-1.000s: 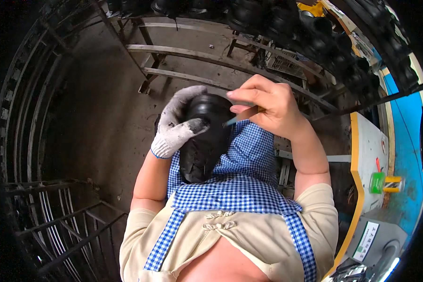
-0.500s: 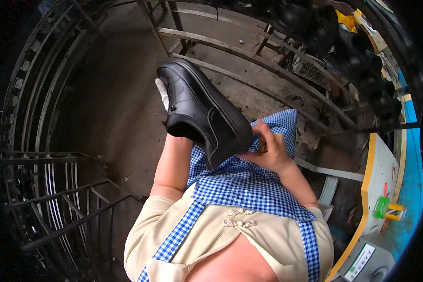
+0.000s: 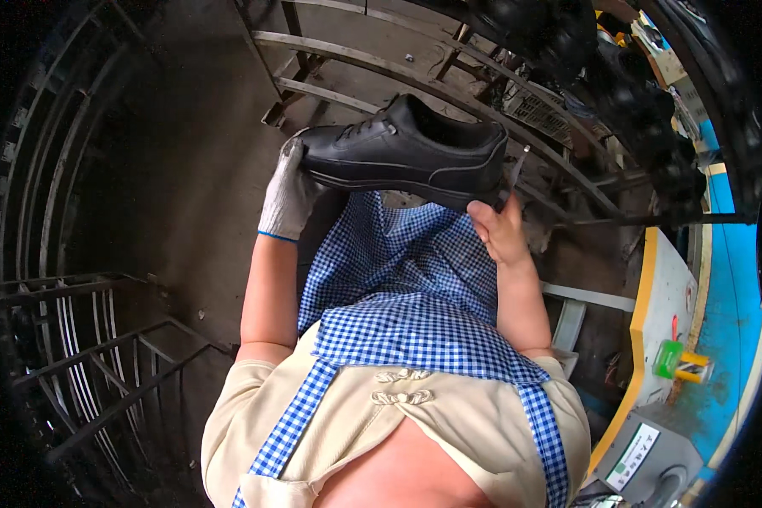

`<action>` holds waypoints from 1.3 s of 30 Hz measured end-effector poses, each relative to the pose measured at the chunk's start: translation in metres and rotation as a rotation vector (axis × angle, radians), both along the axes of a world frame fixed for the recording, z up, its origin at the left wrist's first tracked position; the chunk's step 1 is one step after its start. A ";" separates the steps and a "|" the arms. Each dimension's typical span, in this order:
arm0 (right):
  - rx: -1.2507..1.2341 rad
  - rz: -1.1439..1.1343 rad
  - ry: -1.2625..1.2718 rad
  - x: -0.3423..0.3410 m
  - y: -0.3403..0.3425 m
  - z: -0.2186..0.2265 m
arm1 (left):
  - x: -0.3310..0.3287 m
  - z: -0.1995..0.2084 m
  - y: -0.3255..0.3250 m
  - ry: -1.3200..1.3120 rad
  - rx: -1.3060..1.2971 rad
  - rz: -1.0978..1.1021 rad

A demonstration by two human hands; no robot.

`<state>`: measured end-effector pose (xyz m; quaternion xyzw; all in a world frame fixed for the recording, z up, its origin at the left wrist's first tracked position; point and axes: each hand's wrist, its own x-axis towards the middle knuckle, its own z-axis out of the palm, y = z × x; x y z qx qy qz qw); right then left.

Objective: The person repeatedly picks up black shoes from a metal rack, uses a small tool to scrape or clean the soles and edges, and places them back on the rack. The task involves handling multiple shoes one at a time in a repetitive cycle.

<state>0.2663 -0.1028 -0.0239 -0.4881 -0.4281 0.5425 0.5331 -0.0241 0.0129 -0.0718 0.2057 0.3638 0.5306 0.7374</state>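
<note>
Across the middle a black leather lace-up shoe (image 3: 406, 157) is held up in front of me, its opening upward and toe to the left. My left hand (image 3: 288, 190), in a white knit glove with a blue cuff, is closed round the toe. At the heel end, my bare right hand (image 3: 501, 230) has its thumb against the sole edge. A slim, translucent-looking tool with a pale tip (image 3: 516, 169) sticks up from its fingers beside the heel; its exact kind is unclear. The right fingers are partly hidden behind the shoe.
A metal rack frame (image 3: 356, 63) spans the space beyond the shoe, and another rack (image 3: 118, 364) stands at lower left. Dark shoes (image 3: 601, 76) line the upper right. On the right is a blue work surface (image 3: 732, 339) with a green-and-yellow item (image 3: 681, 362) and a grey machine box (image 3: 660, 449).
The shoe has been turned from a steep slant to nearly level, sole now downward, and raised slightly. Both hands have moved away from my body; the gloved left hand now shows fully.
</note>
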 end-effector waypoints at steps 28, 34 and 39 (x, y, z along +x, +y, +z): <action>1.109 -0.656 -0.247 0.031 0.057 0.333 | 0.035 -0.070 0.027 -0.436 0.013 -0.316; 0.923 -0.400 0.125 0.006 0.053 0.230 | 0.035 -0.045 0.015 -0.656 0.171 -0.368; 0.265 -0.220 0.367 -0.050 0.037 0.103 | 0.037 0.038 -0.014 -0.513 0.525 -0.380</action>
